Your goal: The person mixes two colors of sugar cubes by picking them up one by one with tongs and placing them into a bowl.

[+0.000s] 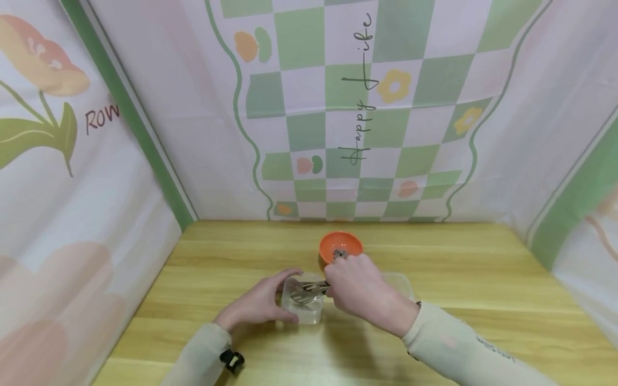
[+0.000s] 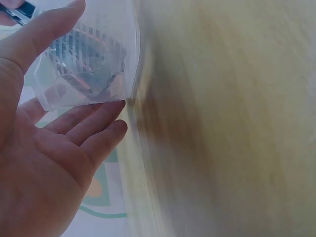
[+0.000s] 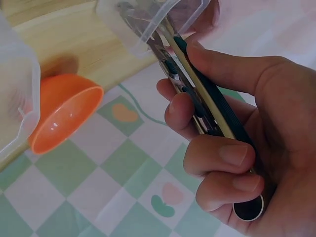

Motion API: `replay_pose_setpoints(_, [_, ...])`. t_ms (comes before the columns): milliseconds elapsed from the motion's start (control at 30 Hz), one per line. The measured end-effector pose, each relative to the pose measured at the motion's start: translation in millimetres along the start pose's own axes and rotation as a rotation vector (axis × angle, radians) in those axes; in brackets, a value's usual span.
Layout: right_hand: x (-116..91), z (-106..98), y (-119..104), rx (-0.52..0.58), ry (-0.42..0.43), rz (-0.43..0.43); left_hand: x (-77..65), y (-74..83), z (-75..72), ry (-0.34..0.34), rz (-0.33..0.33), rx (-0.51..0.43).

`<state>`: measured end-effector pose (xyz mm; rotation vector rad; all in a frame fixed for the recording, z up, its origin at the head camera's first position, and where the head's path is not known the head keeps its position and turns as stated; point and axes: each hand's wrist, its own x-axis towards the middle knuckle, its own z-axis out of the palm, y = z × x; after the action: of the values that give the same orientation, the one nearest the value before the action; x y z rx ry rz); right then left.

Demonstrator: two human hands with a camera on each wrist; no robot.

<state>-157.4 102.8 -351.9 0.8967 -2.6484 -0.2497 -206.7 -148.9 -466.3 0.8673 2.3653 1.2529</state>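
My left hand (image 1: 253, 304) holds a small clear plastic container (image 1: 309, 317) by its sides, thumb on the near side and fingers on the far side. My right hand (image 1: 364, 294) grips metal tongs (image 3: 212, 106) by their dark handles, with its fingers wrapped around them. The tongs' slotted ends (image 2: 84, 54) are down inside the container, seen through its wall in the left wrist view. Whether anything lies between those ends cannot be made out. Just beyond the right hand stands an orange bowl (image 1: 333, 240) with small greyish pieces (image 1: 340, 253) in it.
A second clear plastic container (image 1: 403, 282) stands to the right, partly hidden behind the right wrist. Everything rests on a wood-grain table (image 1: 458, 268). Printed cloth (image 1: 304, 128) hangs behind the table and at both sides.
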Motion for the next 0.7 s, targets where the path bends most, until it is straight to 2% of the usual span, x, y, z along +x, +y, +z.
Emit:
replay_pose_setpoints(433, [-5,5,1,0.029,0.048,-0.033,-1.4,0.9,0.4,0.005,-0.014,0.016])
replay_pose_setpoints(700, [-10,10,1,0.078,0.021,0.014,-1.9,1.6,0.5,0.008,-0.017,0.014])
